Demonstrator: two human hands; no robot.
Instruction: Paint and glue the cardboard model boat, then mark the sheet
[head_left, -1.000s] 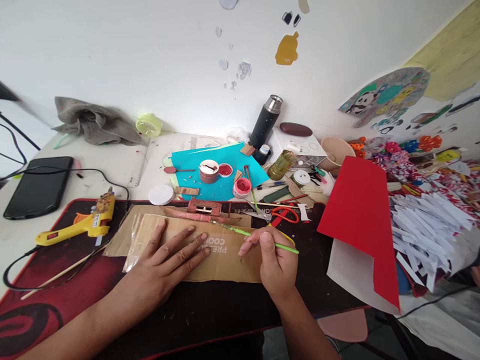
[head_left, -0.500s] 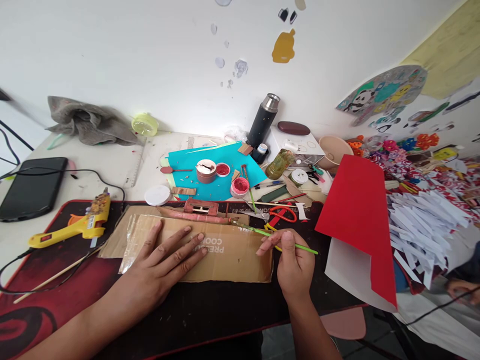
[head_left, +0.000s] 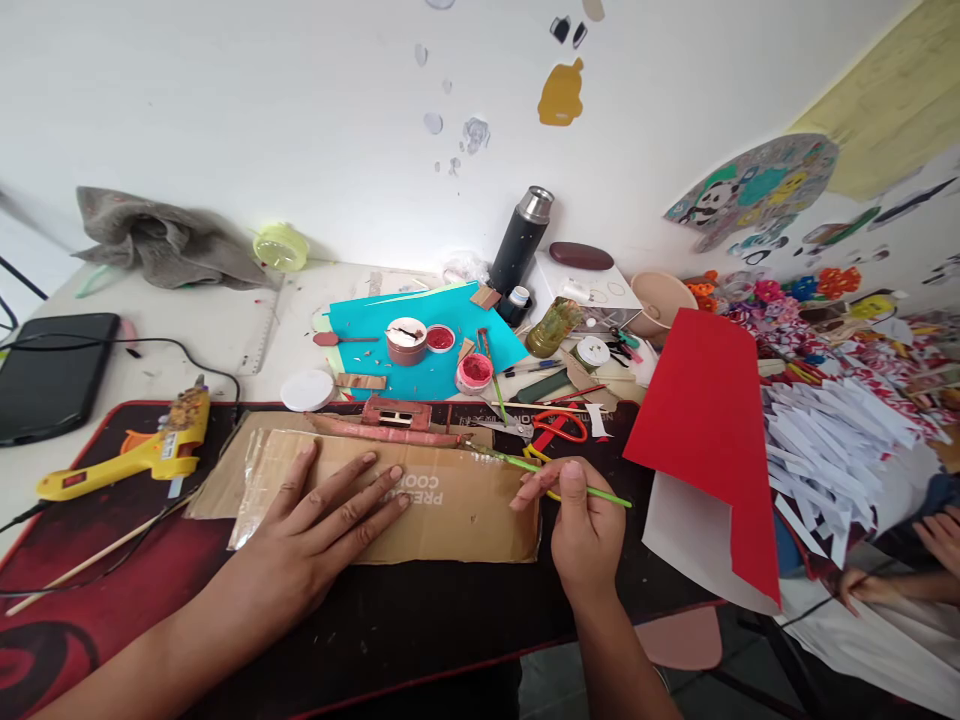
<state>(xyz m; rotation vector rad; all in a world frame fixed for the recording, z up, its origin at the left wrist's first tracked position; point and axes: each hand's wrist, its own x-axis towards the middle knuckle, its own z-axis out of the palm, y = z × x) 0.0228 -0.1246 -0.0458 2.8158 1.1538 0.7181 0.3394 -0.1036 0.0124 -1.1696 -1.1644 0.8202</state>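
Observation:
My left hand [head_left: 322, 525] lies flat with spread fingers on a brown cardboard piece [head_left: 465, 520]. In my right hand [head_left: 589, 525] is a thin green paintbrush [head_left: 604, 494], pinched between thumb and fingers. The brush points left, its tip close to the end of a long pink-painted strip [head_left: 405, 434] along the cardboard's far edge. Behind that strip sits a small reddish painted frame-like piece [head_left: 397, 411]. Orange-and-yellow scissors [head_left: 559, 428] lie just beyond my right hand, partly covered by it.
A yellow glue gun [head_left: 161, 450] rests at left with its cord. Behind the cardboard, open paint pots [head_left: 475, 374] stand on blue paper [head_left: 352, 320]. A black flask [head_left: 521, 240] is near the wall. A red sheet [head_left: 697, 400] stands at right, beside white paper strips [head_left: 817, 450]. Another person's hands show at far right.
The whole view has shifted slightly, so things appear a little further left. My hands and the brush keep nearly the same pose. More of the other person's hands shows at far right.

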